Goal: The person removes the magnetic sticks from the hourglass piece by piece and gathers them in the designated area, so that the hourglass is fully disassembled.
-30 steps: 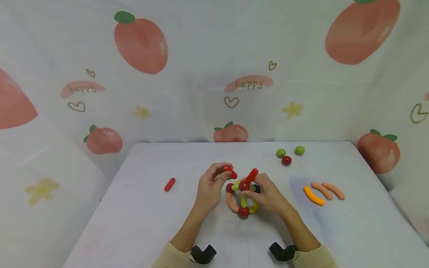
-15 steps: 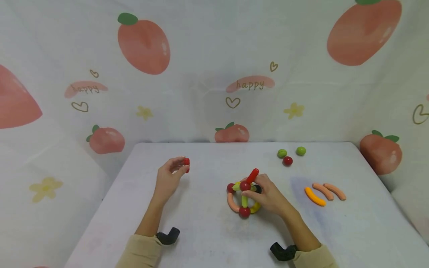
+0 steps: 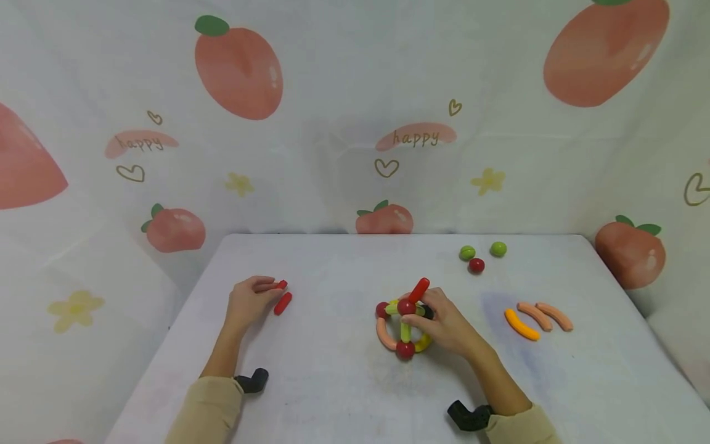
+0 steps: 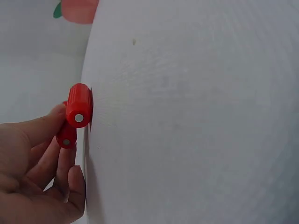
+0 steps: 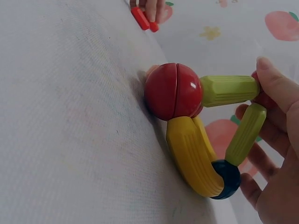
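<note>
- A person's left hand [image 3: 248, 303] pinches a short red rod [image 3: 282, 284] between thumb and fingers at the left of the white table [image 3: 333, 382]; the fingers hide much of it, and its pale-tipped end faces the wrist camera.
- Just beside it, a loose red rod [image 3: 283, 303] lies flat, its long axis slanting away from the person and toward the right.
- The right hand [image 3: 444, 325], near the table's centre, grasps the top of a ball-and-rod frame [image 3: 405, 332] with thumb and fingers.
- From the frame's top ball, an attached red rod [image 3: 420, 289] points up, tilted rightward; a lime rod [image 3: 406, 330] runs down from that ball toward the person, ending at a lower red ball [image 3: 405, 350].
</note>
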`<state>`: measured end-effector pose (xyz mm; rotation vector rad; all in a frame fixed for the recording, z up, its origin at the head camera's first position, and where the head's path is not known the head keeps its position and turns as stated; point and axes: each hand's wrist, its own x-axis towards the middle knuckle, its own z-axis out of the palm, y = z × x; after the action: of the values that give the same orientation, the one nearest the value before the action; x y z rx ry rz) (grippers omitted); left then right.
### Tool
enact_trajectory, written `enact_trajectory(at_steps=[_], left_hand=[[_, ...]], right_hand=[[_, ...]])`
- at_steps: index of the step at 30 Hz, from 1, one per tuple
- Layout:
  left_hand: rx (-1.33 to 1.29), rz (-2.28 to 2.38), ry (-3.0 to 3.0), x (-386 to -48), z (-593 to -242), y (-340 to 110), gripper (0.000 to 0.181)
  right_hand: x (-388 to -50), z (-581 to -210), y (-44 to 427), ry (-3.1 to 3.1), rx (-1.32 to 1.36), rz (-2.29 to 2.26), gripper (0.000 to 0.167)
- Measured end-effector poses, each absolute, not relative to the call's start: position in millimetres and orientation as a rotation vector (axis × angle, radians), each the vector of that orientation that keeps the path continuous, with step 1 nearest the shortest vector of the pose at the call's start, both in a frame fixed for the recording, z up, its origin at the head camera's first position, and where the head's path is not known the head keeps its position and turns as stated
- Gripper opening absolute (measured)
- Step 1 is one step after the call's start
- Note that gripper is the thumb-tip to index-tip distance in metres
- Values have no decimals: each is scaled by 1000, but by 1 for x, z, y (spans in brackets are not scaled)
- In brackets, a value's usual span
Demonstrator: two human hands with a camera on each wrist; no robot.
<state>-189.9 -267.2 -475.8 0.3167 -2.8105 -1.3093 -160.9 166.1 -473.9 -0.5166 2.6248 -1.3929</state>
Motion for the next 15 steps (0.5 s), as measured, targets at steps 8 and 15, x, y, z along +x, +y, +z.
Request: enact_trajectory(at_steps=[8,15], left_hand=[[306,-1254,-2838,-194,-476,-269,44],[137,-1224,-2717,-196,-442,-218,34]], right_hand=[[-161,-474,166,2620,-593,-1434,28],[-161,-475,166,2624,-635,-1469,24]])
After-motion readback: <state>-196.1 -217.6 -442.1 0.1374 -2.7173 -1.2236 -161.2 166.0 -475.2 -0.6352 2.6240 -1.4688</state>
